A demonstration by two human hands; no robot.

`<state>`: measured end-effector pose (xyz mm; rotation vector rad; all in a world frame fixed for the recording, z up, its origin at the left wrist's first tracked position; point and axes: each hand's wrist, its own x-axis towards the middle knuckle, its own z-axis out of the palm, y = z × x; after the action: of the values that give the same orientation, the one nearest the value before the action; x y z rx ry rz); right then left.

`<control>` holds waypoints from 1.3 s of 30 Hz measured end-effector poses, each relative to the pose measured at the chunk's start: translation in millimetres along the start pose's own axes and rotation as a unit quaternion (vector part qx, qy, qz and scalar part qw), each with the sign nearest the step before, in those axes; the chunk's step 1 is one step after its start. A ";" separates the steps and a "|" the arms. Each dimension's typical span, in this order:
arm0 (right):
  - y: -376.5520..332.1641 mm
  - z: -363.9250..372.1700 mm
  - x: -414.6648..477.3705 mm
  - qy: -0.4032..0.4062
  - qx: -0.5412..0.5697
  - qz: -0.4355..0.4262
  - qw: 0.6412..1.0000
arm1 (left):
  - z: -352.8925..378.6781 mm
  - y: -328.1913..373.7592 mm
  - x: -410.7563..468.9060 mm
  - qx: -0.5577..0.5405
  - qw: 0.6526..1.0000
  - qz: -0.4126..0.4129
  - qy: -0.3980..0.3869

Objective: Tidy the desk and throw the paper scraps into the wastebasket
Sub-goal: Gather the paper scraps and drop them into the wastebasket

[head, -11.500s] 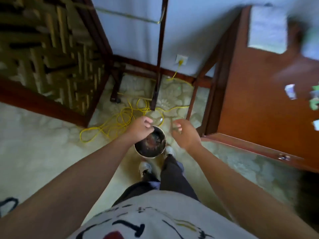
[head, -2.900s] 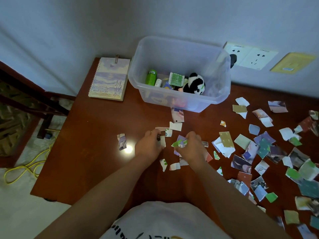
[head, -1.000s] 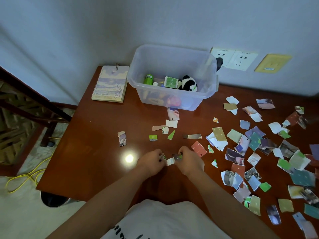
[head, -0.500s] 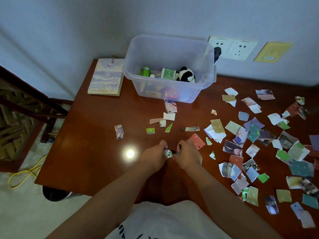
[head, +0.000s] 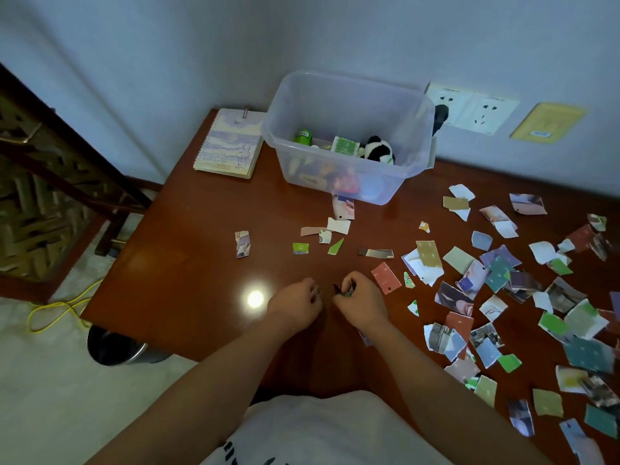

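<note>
I'm pinching featherlight, flimsy scraps (head: pixel 345 290) edgewise in my right hand (head: pixel 360 305); left hand (head: pixel 295 305) curled, hold unclear; more at two o'clock.

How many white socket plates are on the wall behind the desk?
2, side by side right of the clear bin: the left socket plate, with a black plug partly behind the bin, and the right socket plate, unused. The bin may hide others.

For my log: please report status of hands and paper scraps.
Right hand grips small scraps. Left hand curled beside it, hold unclear. Many loose scraps on desk.
</note>
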<state>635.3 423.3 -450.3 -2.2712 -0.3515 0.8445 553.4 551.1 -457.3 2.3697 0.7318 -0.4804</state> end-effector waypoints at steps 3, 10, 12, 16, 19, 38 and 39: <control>-15.6 6.3 -1.8 -0.012 0.019 -0.014 1.000 | -8.3 -13.2 -13.9 -0.080 0.994 -0.054 0.042; -76.5 50.5 -7.7 -0.076 -0.009 -0.089 0.993 | -44.1 -72.7 -51.1 -0.191 0.963 -0.134 0.137; -97.5 67.6 -10.9 -0.085 -0.023 -0.114 0.990 | -56.1 -93.0 -63.2 -0.217 0.953 -0.141 0.159; -139.6 107.8 -20.2 -0.105 -0.044 -0.153 0.982 | -74.6 -140.5 -86.9 -0.241 0.938 -0.156 0.194; -170.2 147.8 -28.9 -0.109 -0.055 -0.168 0.978 | -88.7 -183.9 -105.3 -0.279 0.921 -0.179 0.207; -312.6 480.4 -53.5 -0.220 -0.078 -0.114 0.966 | -142.4 -534.5 -172.2 -0.367 0.856 -0.324 0.164; -311.6 495.9 -46.0 -0.227 -0.079 -0.105 0.965 | -136.8 -548.8 -168.3 -0.374 0.852 -0.331 0.160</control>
<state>269.7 881.2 -493.7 -2.1126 -0.8787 1.2560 112.1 938.7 -514.2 1.4239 1.5733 -0.0211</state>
